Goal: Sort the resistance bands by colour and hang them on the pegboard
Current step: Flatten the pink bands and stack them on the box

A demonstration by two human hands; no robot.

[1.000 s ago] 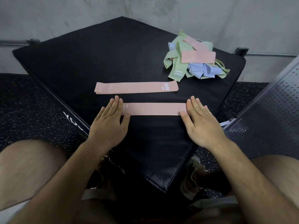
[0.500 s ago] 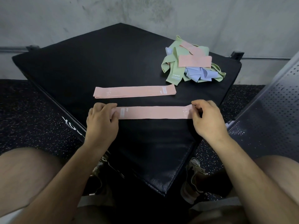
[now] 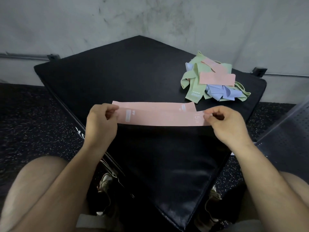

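I hold a pink resistance band (image 3: 160, 118) stretched flat between both hands, lifted just above the black padded box (image 3: 133, 72). My left hand (image 3: 100, 124) pinches its left end and my right hand (image 3: 225, 126) pinches its right end, beside the "15 LB" print. A second pink band (image 3: 150, 104) lies flat on the box right behind it, partly covered by the held one. At the box's far right sits a tangled pile of bands (image 3: 215, 81) in green, pink and blue.
A grey perforated pegboard panel (image 3: 287, 134) leans at the right edge. A concrete wall (image 3: 150, 19) rises behind the box. Dark speckled rubber flooring (image 3: 33, 123) surrounds it. My bare knees and shoes show below the box's near corner.
Both hands went from pressing flat on the near pink band to pinching its ends, then lifted it and moved it back toward the second pink band.
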